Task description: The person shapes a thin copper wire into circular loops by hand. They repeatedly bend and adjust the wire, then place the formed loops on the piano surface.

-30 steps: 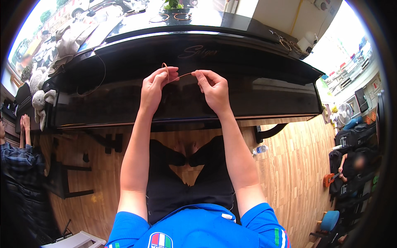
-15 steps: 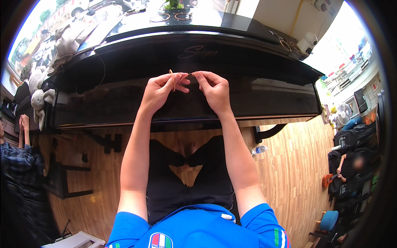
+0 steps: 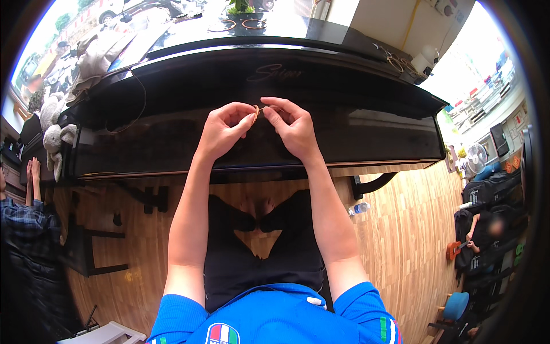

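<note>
L hand point(image 3: 230, 127) has shifted in toward R hand point(image 3: 291, 125) vs. 1 s ago, grip pinched on copper-coloured wire loop point(image 3: 256, 113) in front of black piano point(image 3: 372, 137), prob. to steady it; R index/thumb slightly parted beside it, hold unclear.

Looks like a music studio or a music shop, hard to tell which, judging by a long glossy black piano point(image 3: 344, 137) across the front, a small orange guitar or ukulele point(image 3: 453, 250) held by a person point(image 3: 494, 243) at the far right, and bulky black bags point(image 3: 491, 192) heaped beside; also includes a plank floor point(image 3: 395, 246), a white fan point(image 3: 476, 157), a blue stool point(image 3: 456, 305) and, outdoors at the upper left, a white vehicle point(image 3: 117, 8)
</note>
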Action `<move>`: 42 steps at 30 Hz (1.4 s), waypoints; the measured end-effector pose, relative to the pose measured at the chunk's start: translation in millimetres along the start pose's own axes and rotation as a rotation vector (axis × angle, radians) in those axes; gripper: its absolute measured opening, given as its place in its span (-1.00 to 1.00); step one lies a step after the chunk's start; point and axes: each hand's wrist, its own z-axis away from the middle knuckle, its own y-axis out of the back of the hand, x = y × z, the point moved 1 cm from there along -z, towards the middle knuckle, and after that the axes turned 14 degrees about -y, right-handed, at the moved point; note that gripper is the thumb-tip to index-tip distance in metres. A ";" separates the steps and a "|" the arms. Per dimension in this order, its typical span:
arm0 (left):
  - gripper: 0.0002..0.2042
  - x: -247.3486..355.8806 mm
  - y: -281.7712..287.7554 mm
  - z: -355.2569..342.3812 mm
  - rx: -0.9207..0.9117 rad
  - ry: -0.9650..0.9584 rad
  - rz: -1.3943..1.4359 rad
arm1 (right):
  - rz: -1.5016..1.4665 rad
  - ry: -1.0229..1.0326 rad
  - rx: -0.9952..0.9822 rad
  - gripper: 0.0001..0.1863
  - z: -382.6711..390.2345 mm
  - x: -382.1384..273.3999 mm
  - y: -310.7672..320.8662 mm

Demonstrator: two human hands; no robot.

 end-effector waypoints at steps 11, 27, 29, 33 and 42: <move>-0.80 -8.2 2.0 -4.2 0.152 -0.048 0.071 | 0.002 -0.079 -0.105 -0.83 1.2 -0.9 1.6; -0.48 -11.4 12.7 -4.6 0.120 -0.091 0.337 | -0.244 -0.004 0.214 -0.80 -7.1 4.8 10.2; -0.28 -8.3 9.6 -3.2 0.065 -0.191 0.224 | -0.265 0.007 0.229 -0.79 -8.1 3.3 9.4; 0.14 -2.0 9.6 -2.9 -0.131 -0.228 0.297 | -0.319 -0.017 0.254 -0.79 -10.0 5.3 9.0; -0.17 3.6 5.2 -4.6 -0.296 -0.117 0.081 | -0.414 -0.007 0.246 -0.81 -11.7 11.2 14.0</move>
